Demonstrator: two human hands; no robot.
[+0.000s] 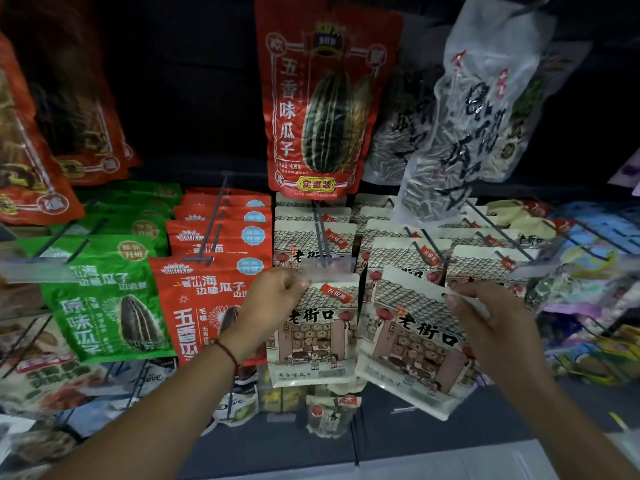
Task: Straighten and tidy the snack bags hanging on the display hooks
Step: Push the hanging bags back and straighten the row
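A dim shop display is shown, its dark back panel crossed by a horizontal rail (barely lit), with a grey shelf ledge seen along the bottom.

Glossy red plastic bag, clear crinkled plastic bag, matt cream bags

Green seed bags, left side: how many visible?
About 5. Front green bag hangs lower left; four more stack behind it up the hooks, only top edges showing. More may be hidden behind.
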